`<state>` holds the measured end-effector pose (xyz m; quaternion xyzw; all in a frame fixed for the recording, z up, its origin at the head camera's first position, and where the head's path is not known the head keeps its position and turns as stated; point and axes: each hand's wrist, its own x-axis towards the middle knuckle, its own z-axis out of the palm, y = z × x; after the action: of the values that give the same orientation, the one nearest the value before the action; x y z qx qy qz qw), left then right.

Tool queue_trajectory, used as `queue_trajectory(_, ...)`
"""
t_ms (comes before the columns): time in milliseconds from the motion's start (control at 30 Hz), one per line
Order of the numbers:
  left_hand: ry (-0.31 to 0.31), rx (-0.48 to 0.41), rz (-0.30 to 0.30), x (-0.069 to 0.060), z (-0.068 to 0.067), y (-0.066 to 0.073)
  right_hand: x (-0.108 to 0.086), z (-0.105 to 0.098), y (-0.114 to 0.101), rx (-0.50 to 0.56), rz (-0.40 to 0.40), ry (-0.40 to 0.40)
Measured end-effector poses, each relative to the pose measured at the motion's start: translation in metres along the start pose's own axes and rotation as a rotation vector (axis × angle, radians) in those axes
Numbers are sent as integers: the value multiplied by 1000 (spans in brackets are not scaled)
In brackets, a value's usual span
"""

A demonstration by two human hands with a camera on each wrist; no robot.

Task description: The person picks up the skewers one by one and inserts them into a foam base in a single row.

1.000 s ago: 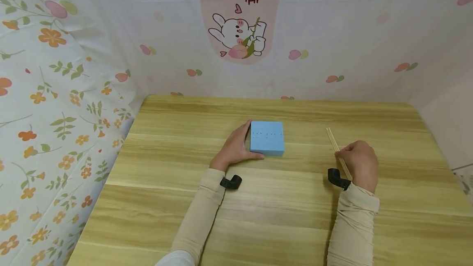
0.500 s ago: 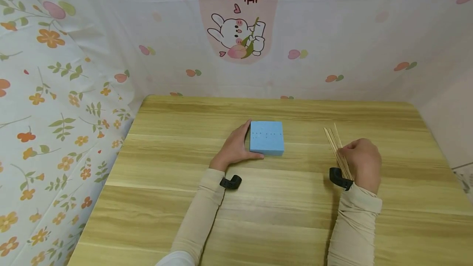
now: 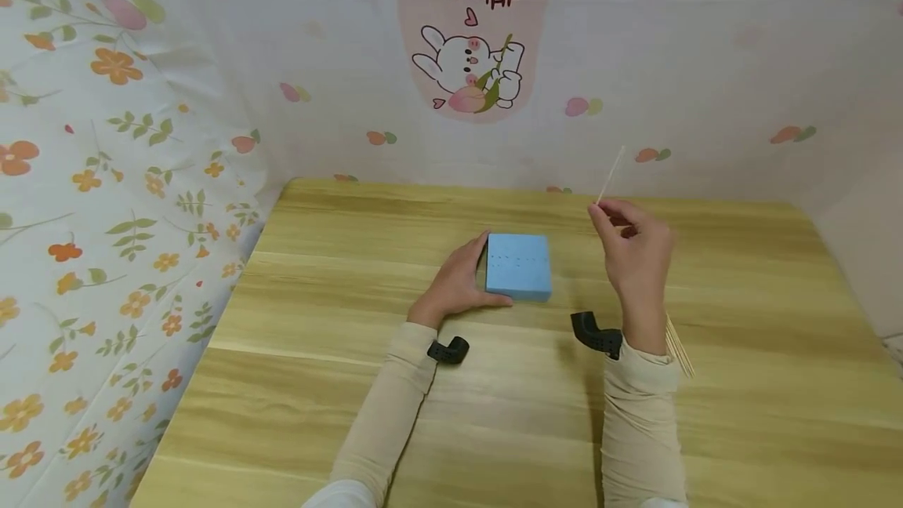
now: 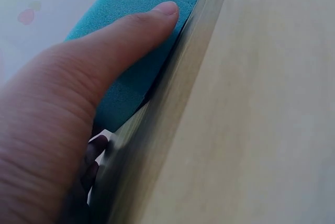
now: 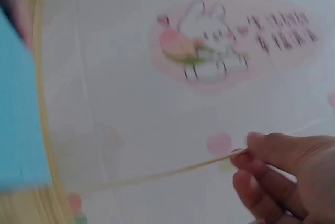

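A blue foam block (image 3: pixel 518 266) with small dark holes in its top lies on the wooden table. My left hand (image 3: pixel 458 281) holds it from the left, thumb along the front side and fingers toward the back left corner. In the left wrist view the thumb (image 4: pixel 131 35) presses on the block's side (image 4: pixel 136 77); the other fingers are mostly hidden. Right of the block and raised over the table, my right hand (image 3: pixel 638 249) pinches one thin wooden skewer (image 3: pixel 611 175) between thumb and fingertips. The skewer (image 5: pixel 183 170) looks blurred in the right wrist view.
Several more skewers (image 3: pixel 679 347) lie on the table beside my right wrist, partly hidden by it. A white printed cloth (image 3: pixel 339 38) hangs behind the table (image 3: pixel 310 320), and a flowered cloth (image 3: pixel 134 257) hangs on the left.
My right hand was low over the skewers on the table; it has risen and moved left with one skewer, now pointing up. My left hand has stayed on the foam block.
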<state>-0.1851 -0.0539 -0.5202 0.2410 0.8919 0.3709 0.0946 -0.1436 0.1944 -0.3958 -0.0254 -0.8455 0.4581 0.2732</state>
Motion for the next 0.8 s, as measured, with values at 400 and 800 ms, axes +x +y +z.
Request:
queue_trajectory(400,26,-12,55,6,4,2,-12,66,-27,56,-306,-181)
queue_trajectory(800,30,-9,33,1,0,-4,-14,77,-27,29,-297,-220)
